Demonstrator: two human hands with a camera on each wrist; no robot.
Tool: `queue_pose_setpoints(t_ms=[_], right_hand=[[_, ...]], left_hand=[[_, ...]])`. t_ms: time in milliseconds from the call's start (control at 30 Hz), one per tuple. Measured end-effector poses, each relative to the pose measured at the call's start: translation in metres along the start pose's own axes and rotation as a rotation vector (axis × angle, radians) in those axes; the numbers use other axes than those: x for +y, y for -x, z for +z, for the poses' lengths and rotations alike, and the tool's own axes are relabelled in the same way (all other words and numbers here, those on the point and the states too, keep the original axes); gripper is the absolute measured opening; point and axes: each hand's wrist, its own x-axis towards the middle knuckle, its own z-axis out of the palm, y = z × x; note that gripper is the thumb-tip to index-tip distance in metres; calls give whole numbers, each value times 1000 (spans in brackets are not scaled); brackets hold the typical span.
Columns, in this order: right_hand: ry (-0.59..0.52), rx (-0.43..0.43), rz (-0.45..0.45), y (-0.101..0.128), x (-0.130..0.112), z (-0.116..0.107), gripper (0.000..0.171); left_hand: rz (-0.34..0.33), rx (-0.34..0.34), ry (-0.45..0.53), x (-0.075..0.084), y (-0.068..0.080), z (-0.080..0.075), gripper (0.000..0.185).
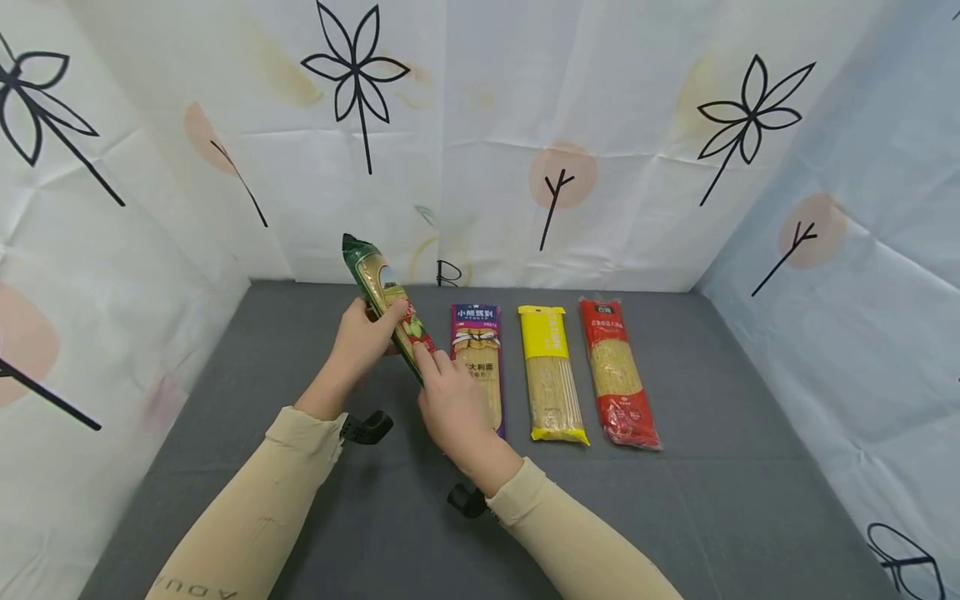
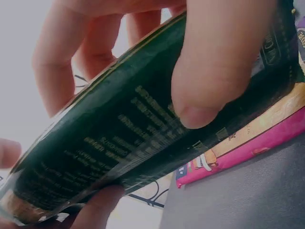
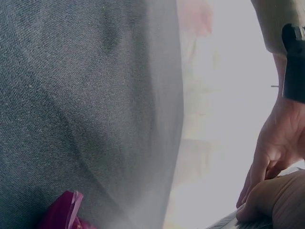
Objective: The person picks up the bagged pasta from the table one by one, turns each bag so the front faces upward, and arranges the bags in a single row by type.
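Observation:
A long green pack of pasta [image 1: 372, 277] is held tilted above the table by both hands. My left hand [image 1: 362, 336] grips it around the middle, thumb across the printed front. Lower down, my right hand [image 1: 457, 404] pinches the pack's near end, its fingers on the red-printed part. The left wrist view shows the dark green back of the pack [image 2: 138, 109] with fingers on both its edges. Just right of the right hand lies a purple pack of pasta [image 1: 480, 333], partly hidden by that hand. In the right wrist view, a corner of the purple pack [image 3: 59, 210] shows.
A yellow pack of noodles [image 1: 546, 333] and a red pack of noodles [image 1: 621, 375] lie to the right of the purple one. All rest on a grey-covered table [image 1: 712, 517]. White patterned curtains [image 1: 480, 108] stand behind and on both sides.

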Motion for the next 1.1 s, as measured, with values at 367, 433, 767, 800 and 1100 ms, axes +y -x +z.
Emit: queue_pose_setpoints(t_ms=[367,433,767,800,1100], right_hand=[[57,34,-17,2,-4,3,58],[46,17,-12,3,-3,3,60],[-292,-128,179,6,7,1,63],[-314,-139,197,6,8,0,63],[-419,-200,291,7,25,3,63]], left_hand=[[-67,97,70,-9,-2,1,58],[-74,103,103,-10,-2,1,56],[-47,149,201,-10,-2,0,50],[-46,146,205,-10,-2,0,50],[2,126,232,-8,0,0,50]])
